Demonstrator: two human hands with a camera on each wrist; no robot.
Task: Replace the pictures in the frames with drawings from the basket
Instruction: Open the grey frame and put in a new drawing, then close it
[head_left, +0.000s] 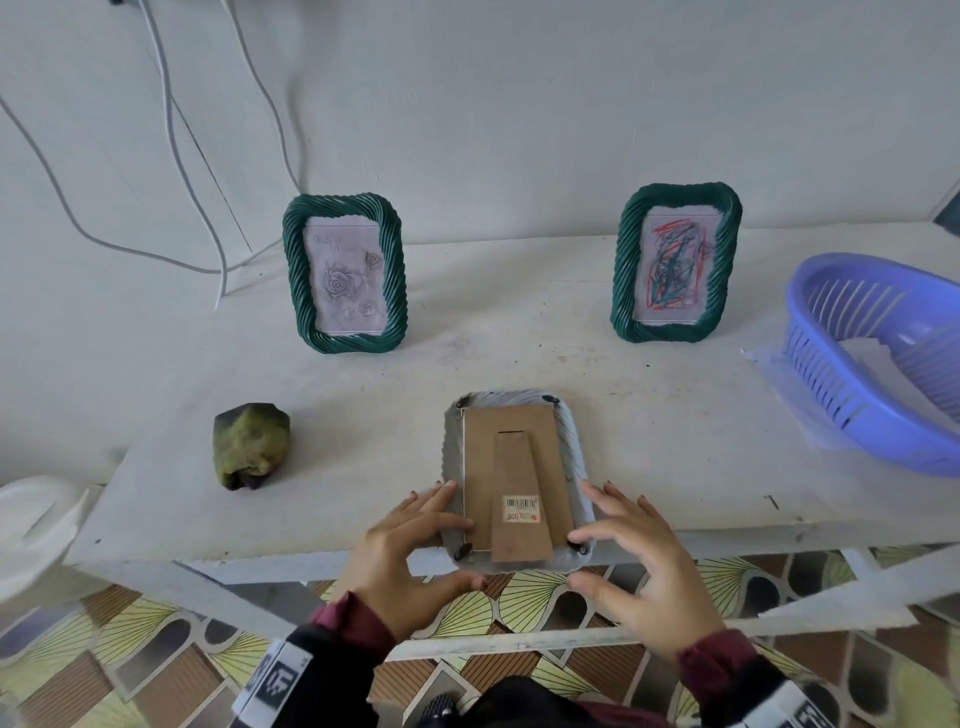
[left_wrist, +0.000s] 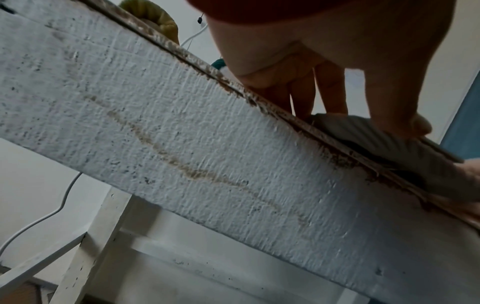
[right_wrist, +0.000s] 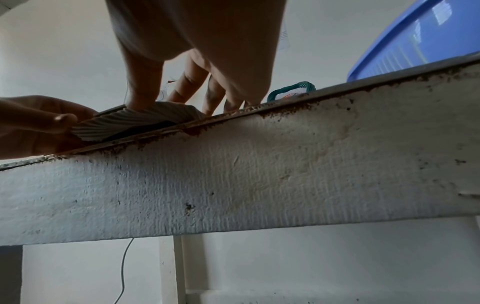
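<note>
A home, by the look of it: worn white table (head_left: 649, 467) against a plain wall (head_left: 519, 104); patterned floor (head_left: 524, 597) (leaf motifs); loose cables (head_left: 171, 130) hanging.

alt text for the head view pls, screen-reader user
Both hands, left hand and right hand, touch a white frame lying face-down at the table edge. Behind stand two green frames: rose picture frame, scribble drawing frame. Blue basket right.
</note>
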